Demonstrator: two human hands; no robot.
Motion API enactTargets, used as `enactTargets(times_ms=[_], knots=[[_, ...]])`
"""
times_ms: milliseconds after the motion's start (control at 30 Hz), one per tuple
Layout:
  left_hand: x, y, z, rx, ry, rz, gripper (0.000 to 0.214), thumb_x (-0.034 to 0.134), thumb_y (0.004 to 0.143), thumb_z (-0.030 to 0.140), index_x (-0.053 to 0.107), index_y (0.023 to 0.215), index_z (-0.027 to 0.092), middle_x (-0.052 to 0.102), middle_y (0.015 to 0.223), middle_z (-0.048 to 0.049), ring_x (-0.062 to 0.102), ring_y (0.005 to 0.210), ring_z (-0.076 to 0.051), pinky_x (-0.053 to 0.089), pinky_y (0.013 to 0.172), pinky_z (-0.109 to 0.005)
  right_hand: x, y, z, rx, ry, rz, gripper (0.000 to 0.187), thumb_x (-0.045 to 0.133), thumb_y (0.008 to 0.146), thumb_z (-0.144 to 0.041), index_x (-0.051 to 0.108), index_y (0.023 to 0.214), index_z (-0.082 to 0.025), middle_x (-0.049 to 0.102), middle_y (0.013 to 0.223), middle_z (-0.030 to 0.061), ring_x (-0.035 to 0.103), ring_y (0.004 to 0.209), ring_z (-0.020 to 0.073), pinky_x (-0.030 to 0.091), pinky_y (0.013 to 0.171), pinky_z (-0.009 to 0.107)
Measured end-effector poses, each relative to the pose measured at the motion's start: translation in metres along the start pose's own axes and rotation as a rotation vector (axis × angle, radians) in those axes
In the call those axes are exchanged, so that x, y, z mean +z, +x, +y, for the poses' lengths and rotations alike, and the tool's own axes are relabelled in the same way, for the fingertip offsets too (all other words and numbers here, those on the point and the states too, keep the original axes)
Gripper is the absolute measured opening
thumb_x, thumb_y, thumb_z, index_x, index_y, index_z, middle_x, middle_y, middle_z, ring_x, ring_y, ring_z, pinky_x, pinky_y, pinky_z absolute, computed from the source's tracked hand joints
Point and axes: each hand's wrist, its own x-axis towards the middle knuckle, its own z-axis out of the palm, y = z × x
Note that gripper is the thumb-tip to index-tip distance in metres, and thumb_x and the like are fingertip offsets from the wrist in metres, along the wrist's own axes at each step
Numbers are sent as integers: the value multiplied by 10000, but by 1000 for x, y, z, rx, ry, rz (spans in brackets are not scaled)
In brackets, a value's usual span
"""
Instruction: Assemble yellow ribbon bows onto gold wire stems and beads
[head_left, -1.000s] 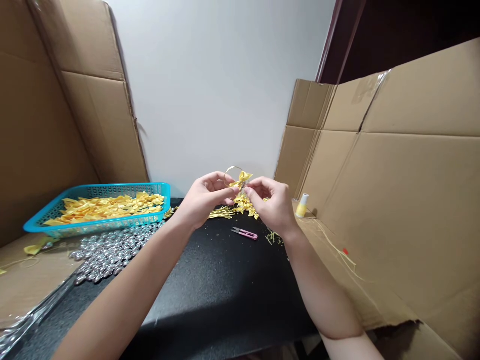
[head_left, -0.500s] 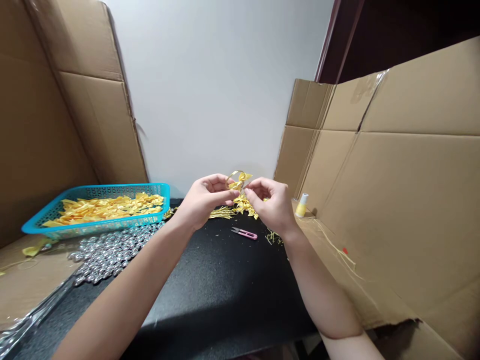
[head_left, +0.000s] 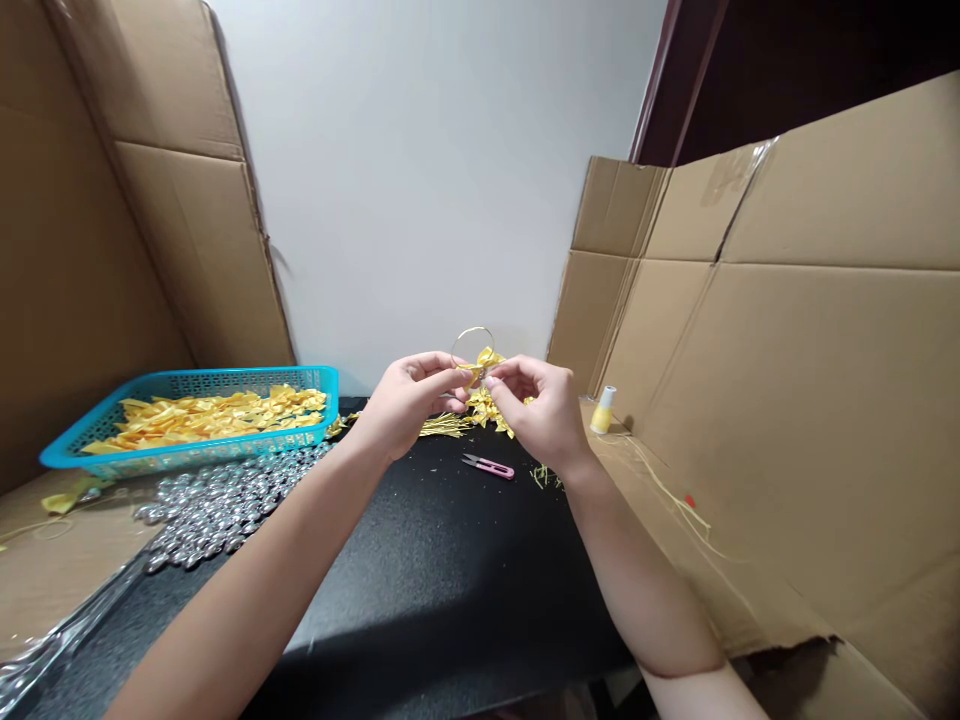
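Note:
Both my hands meet above the black table (head_left: 420,570). My left hand (head_left: 409,400) and my right hand (head_left: 541,405) pinch a small yellow ribbon bow (head_left: 486,360) between their fingertips. A thin gold loop of cord (head_left: 472,345) stands up from the bow. Just behind the hands lies a pile of finished yellow bows (head_left: 491,408) and a bundle of gold cords (head_left: 444,426).
A blue basket (head_left: 187,385) full of yellow bows stands at the left. Several silver beads (head_left: 217,500) are heaped in front of it. Pink thread snips (head_left: 491,466) lie near my right wrist. A yellow thread spool (head_left: 603,410) stands by the cardboard walls (head_left: 787,400).
The gold loop has risen a little higher above the bow and my fingertips have closed in on it. The hands stay in the same place.

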Motion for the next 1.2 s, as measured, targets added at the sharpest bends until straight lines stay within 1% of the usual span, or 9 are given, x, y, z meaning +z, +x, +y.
enactTargets(times_ms=[200, 333, 500, 733, 867, 967, 1033, 1067, 1200], knots=[[3, -2, 1, 25, 28, 18, 147, 764, 648, 251, 674, 691, 143, 609, 570, 6, 554, 516, -72, 487, 542, -199, 4, -1, 2, -8, 9, -6, 134, 576, 792, -250, 636, 723, -152, 592, 585, -10, 494, 496, 80, 391, 493, 227], [4, -2, 0, 34, 25, 44, 164, 777, 633, 260, 669, 678, 145, 620, 612, -2, 557, 549, -78, 493, 536, -199, 7, -1, 0, 11, 22, 33, 126, 572, 796, -248, 605, 717, -155, 560, 548, -25, 475, 468, 73, 373, 464, 218], [3, -1, 1, 17, 26, 72, 187, 789, 622, 275, 669, 684, 145, 623, 662, -7, 556, 578, -78, 500, 528, -187, 13, -3, 1, 41, 90, 28, 112, 549, 818, -260, 571, 763, -165, 590, 590, -16, 495, 466, 74, 406, 468, 220], [3, -3, 3, 6, 24, 41, 198, 785, 622, 280, 657, 690, 144, 608, 673, -8, 544, 574, -81, 479, 476, -178, 18, -4, 4, 76, 170, 23, 127, 540, 833, -291, 572, 832, -168, 636, 687, 11, 535, 521, 83, 439, 503, 226], [5, -3, 3, 13, 23, 42, 202, 768, 628, 282, 631, 682, 144, 609, 701, -15, 536, 574, -82, 476, 478, -188, 19, -4, 5, 98, 221, 10, 141, 546, 837, -308, 567, 828, -170, 603, 655, -1, 501, 502, 78, 414, 479, 223], [6, -4, 3, 41, 83, 52, 209, 746, 651, 307, 612, 698, 152, 606, 721, -20, 540, 595, -94, 479, 494, -203, 19, -4, 7, 102, 275, -4, 155, 558, 838, -325, 565, 828, -170, 579, 637, -7, 482, 497, 78, 400, 466, 222], [6, -5, 2, 135, 194, 73, 208, 719, 687, 326, 614, 764, 165, 618, 779, -30, 558, 645, -111, 488, 529, -215, 19, -4, 7, 106, 311, -9, 158, 563, 835, -329, 566, 829, -171, 564, 628, -11, 474, 497, 78, 397, 463, 223], [6, -6, 2, 222, 273, 101, 216, 709, 703, 327, 614, 823, 174, 629, 842, -39, 568, 685, -119, 494, 556, -221, 19, -4, 7, 111, 322, -9, 157, 564, 833, -328, 566, 827, -171, 555, 622, -14, 470, 495, 78, 396, 462, 223], [3, -11, 3, 710, 678, 280, 395, 715, 711, 264, 560, 1072, 224, 596, 1097, -67, 572, 834, -152, 498, 696, -281, 19, -4, 3, 137, 324, -5, 145, 564, 826, -318, 562, 816, -173, 533, 600, -23, 459, 488, 76, 395, 462, 223]])
